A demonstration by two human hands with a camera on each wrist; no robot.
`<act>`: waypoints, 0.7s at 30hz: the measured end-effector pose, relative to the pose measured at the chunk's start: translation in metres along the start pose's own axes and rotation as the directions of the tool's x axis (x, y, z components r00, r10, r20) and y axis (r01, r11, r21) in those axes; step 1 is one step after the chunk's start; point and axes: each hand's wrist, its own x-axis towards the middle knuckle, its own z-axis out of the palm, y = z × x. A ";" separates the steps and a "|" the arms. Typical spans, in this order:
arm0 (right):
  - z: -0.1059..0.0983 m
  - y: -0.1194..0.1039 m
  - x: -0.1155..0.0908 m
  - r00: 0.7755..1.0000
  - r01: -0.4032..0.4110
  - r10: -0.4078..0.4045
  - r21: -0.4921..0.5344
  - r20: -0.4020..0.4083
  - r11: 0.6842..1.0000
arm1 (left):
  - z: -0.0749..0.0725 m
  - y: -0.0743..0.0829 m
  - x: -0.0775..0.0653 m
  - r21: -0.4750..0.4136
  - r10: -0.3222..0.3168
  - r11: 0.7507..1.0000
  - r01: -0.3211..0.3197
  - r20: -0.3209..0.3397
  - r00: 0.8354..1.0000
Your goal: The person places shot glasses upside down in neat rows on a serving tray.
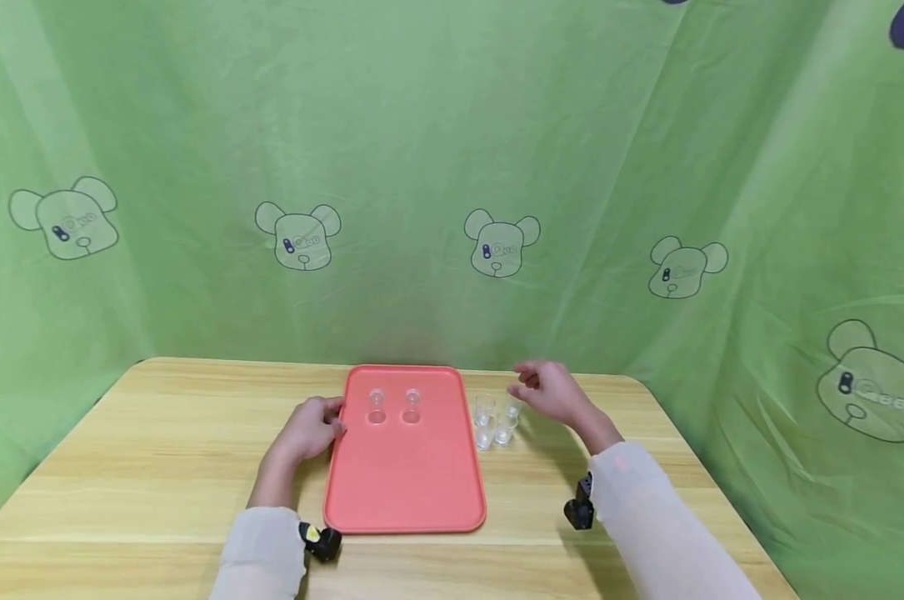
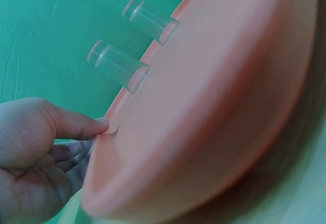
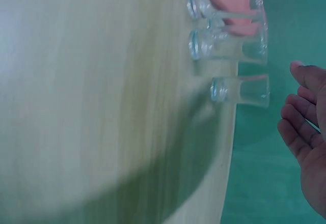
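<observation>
My left hand [image 1: 307, 429] holds the left rim of a pink-red tray [image 1: 407, 487], the thumb over the edge and the fingers outside it. Two clear shot glasses [image 2: 122, 67] stand upside down side by side near the tray's far end, thick bases up. Right of the tray, several more shot glasses [image 1: 485, 435] are grouped upright on the table. Just above the far right glass [image 3: 243, 90] is my right hand [image 1: 549, 390], fingers loosely bent and thumb apart. In the right wrist view a gap separates that hand from the glass.
The tray lies on a light wooden table [image 1: 159, 467]. Green cloth [image 1: 407, 150] printed with bear heads hangs behind the table and along its sides. A small black camera is strapped to each wrist over white sleeves [image 1: 260, 550].
</observation>
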 end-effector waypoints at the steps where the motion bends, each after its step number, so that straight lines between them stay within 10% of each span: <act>1: 0.000 0.002 -0.001 1.000 0.001 -0.001 0.000 -0.002 1.000 | 0.000 0.000 0.000 0.001 -0.001 1.000 0.001 -0.001 1.000; 21: 0.013 0.028 -0.014 0.994 -0.110 0.108 0.076 0.021 0.991 | -0.002 0.004 -0.003 -0.013 -0.023 1.000 0.023 0.011 1.000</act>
